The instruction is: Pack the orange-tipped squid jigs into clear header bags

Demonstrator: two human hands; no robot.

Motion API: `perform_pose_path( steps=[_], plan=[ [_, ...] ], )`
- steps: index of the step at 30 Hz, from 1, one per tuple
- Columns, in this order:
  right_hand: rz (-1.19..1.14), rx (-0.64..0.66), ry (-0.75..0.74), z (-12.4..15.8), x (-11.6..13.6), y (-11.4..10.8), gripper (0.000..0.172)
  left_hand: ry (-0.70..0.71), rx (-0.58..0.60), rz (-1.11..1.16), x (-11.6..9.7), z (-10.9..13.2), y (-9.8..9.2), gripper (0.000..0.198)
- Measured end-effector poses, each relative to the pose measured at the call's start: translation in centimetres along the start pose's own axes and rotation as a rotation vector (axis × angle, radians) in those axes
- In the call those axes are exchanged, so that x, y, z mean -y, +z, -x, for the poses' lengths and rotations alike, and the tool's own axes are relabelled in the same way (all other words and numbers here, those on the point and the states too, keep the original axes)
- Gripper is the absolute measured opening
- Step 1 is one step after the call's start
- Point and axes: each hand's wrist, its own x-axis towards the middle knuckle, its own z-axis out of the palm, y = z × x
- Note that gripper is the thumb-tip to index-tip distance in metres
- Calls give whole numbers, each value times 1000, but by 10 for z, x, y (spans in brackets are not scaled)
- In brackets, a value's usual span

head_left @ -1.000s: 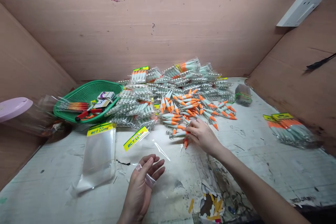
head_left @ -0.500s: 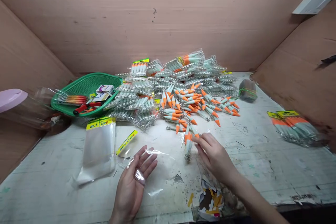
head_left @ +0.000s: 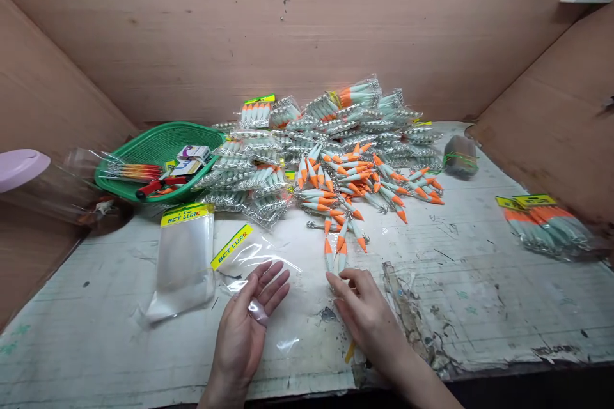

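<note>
My left hand (head_left: 242, 326) is palm up with its fingers stretched out and apart. Behind it lies a clear plastic bag (head_left: 268, 249) with a yellow "BCT LURE" header, and a shiny bit of plastic shows across the palm. My right hand (head_left: 367, 313) has its fingers curled in at the lower ends of a few orange and pale-green fishing lures (head_left: 341, 246). Its fingertips hide the hook ends of these lures. Just beyond them spreads a loose heap of the same lures (head_left: 355, 182), with metal hooks.
A stack of header bags (head_left: 185, 262) lies to the left. Behind it is a green basket (head_left: 139, 140) holding red-handled pliers (head_left: 148, 188) and small boxes. Packed lures (head_left: 268, 140) are piled at the back, and more packets (head_left: 547, 223) lie right. The table's front edge (head_left: 508, 367) is torn.
My right hand has moved left and nearer, and its fingers are now at the lures' lower ends. A few lures lie rearranged in front of the heap. My left hand has barely moved.
</note>
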Motion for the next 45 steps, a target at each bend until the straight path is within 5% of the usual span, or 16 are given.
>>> perform_pose_path(
  steps=[18,25,29,33,38,45],
  plan=[
    [-86,78,37,1,-5,4,20,18,37,-27,2,-6,-3,25],
    [-570,160,173,2,-16,-33,22,8,-10,1,0,-8,-3,18],
    [-690,260,-17,0,-22,-70,24,-37,7,27,-2,-10,2,21],
    [-435,373,-343,-11,-5,-87,20,-94,112,12,-3,-9,8,22],
    [-7,259,-523,-21,21,-77,24,-183,221,-23,-1,0,13,22],
    [89,152,-580,-23,35,-58,23,-258,274,-73,8,14,18,26]
  ],
)
